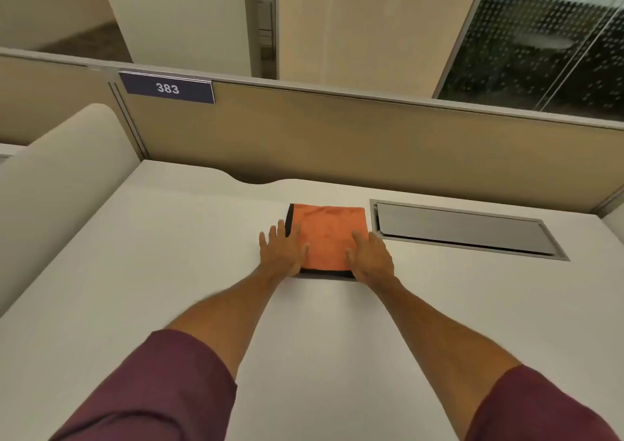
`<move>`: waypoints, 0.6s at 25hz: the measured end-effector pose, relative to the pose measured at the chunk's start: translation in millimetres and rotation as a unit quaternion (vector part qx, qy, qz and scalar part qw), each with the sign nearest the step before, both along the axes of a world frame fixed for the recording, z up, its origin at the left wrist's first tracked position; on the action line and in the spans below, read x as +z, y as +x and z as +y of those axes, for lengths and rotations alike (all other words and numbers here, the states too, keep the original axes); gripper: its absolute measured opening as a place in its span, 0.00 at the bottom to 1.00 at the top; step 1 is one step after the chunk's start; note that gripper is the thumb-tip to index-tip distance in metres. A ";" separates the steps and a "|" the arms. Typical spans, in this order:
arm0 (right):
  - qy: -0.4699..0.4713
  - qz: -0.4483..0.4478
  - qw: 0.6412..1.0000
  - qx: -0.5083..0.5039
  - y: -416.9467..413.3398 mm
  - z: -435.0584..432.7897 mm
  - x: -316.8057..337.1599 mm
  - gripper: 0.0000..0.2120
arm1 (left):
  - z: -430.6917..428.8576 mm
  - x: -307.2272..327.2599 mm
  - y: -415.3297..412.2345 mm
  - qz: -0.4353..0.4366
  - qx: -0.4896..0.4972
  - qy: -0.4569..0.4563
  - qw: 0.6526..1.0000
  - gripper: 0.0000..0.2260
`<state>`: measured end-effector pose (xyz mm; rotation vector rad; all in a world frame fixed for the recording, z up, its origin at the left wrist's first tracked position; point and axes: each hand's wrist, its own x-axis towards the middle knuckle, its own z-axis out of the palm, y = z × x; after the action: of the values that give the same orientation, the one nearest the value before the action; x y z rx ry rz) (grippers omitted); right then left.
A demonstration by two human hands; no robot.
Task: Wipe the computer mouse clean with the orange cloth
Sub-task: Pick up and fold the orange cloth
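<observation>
Our maroon sleeves (pixel 162 390) are reaching out; left hand (pixel 282 250) and right hand (pixel 371 258) are pressing flat, fingers spread, on the orange cloth (pixel 326 238), covering its near corners.

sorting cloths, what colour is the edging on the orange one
Black edging on the cloth, clearest in the head view.

**Orange cloth: folded, flat on desk**

Orange cloth (pixel 327 238): folded into a rough square, lying flat on the white desk surface, toward the far side. Black edging visible along its left side and along the near edge. Surface smooth, slight creases only. Near-left and near-right corners covered; the rest is exposed. Its right edge sits just beside a recessed grey panel in the desk. Computer mouse: not visible in this view.
</observation>
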<state>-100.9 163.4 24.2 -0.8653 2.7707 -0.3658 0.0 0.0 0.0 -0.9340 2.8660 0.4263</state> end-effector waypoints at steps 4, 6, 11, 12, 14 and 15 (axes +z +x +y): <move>0.023 -0.050 0.998 -0.021 -17.7 -12.4 -14.7 0.21 | 2.1 -15.6 -11.8 -0.026 0.012 -0.007 1.000 0.26; 0.038 -0.068 0.996 -0.034 -25.0 -18.8 -21.4 0.21 | 3.1 -18.5 -19.2 -0.021 0.013 -0.023 0.999 0.22; -0.043 -0.083 0.990 -0.107 -38.0 -30.4 -26.7 0.16 | -7.2 -9.2 -35.3 0.128 0.127 0.098 0.979 0.16; -0.098 -0.111 0.978 -0.144 -40.6 -32.2 -26.1 0.15 | -10.8 -6.2 -37.9 0.177 0.186 0.178 0.950 0.18; -0.209 -0.175 0.943 -0.193 -46.2 -34.4 -24.5 0.16 | -18.4 2.9 -40.4 0.219 0.303 0.324 0.869 0.26; -0.251 -0.202 0.925 -0.201 -47.6 -33.8 -23.1 0.17 | -22.2 8.2 -40.1 0.213 0.347 0.382 0.830 0.29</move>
<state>-148.5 129.7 1.1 -0.2380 2.4633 -1.2149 -40.1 -22.2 8.2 -1.7777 2.1062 1.8595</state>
